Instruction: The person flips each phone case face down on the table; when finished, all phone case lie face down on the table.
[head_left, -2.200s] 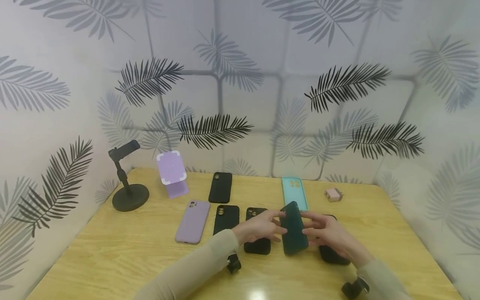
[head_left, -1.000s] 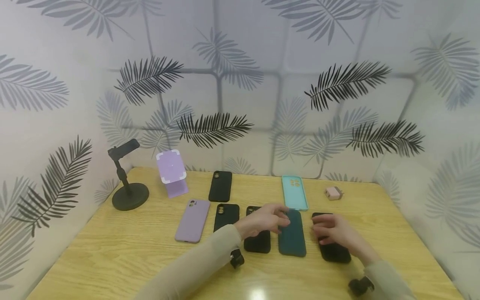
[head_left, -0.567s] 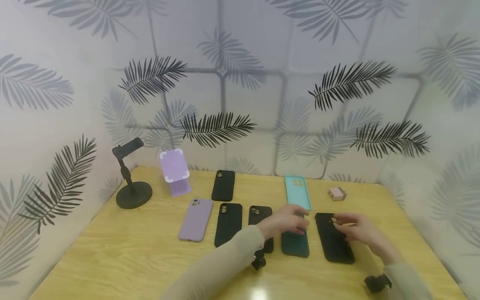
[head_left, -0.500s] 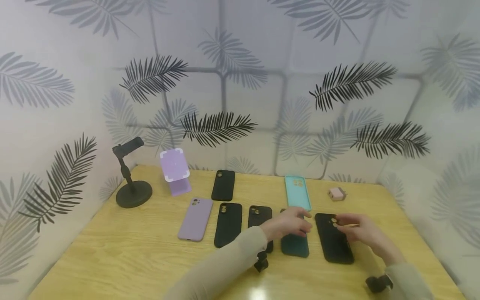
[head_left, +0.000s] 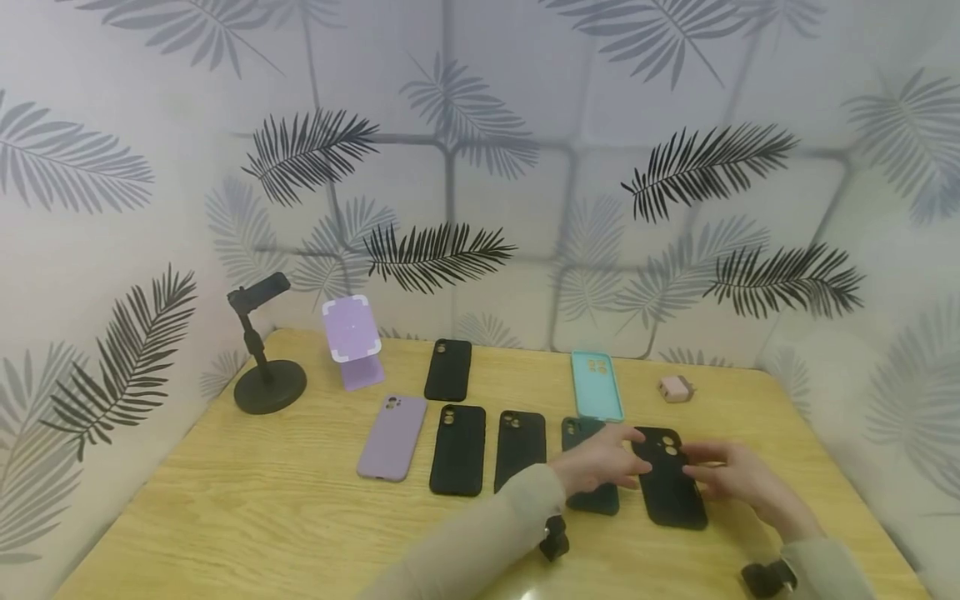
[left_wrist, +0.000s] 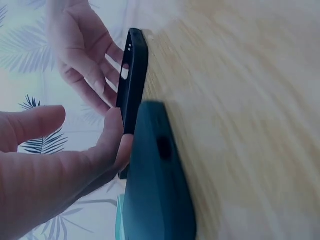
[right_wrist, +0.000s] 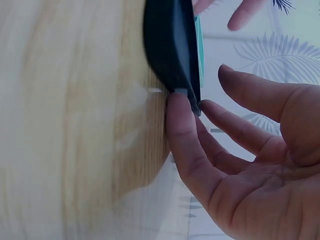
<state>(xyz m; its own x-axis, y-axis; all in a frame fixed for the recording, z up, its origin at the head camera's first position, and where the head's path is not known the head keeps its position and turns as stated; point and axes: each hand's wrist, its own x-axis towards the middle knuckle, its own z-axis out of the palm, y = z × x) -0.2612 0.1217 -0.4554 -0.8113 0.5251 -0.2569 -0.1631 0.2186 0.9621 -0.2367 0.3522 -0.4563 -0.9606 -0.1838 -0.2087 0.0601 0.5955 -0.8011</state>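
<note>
A black phone case (head_left: pixel 672 492) lies flat at the right end of a row on the wooden table, its camera cutouts at the far end. My left hand (head_left: pixel 604 458) reaches over the dark green phone case (head_left: pixel 596 497), with fingertips at the black case's left edge. From the other side my right hand (head_left: pixel 742 477) touches the right edge; the right wrist view shows a fingertip against the black case's (right_wrist: pixel 172 45) corner. Fingers of both hands look loosely bent, with thumbs apart. In the left wrist view the dark green case (left_wrist: pixel 157 195) stands nearest the camera.
Left along the row lie two more black cases (head_left: pixel 457 450) and a lilac case (head_left: pixel 392 437). Behind are another black case (head_left: pixel 447 370), a turquoise case (head_left: pixel 597 387) and a pink charger plug (head_left: pixel 676 388). A purple stand (head_left: pixel 352 329) and a black phone stand (head_left: pixel 270 386) occupy the back left.
The dark green case was set down from both hands onto the table. My right hand moved right to the black case, and my left hand followed over the green case to its left edge.
</note>
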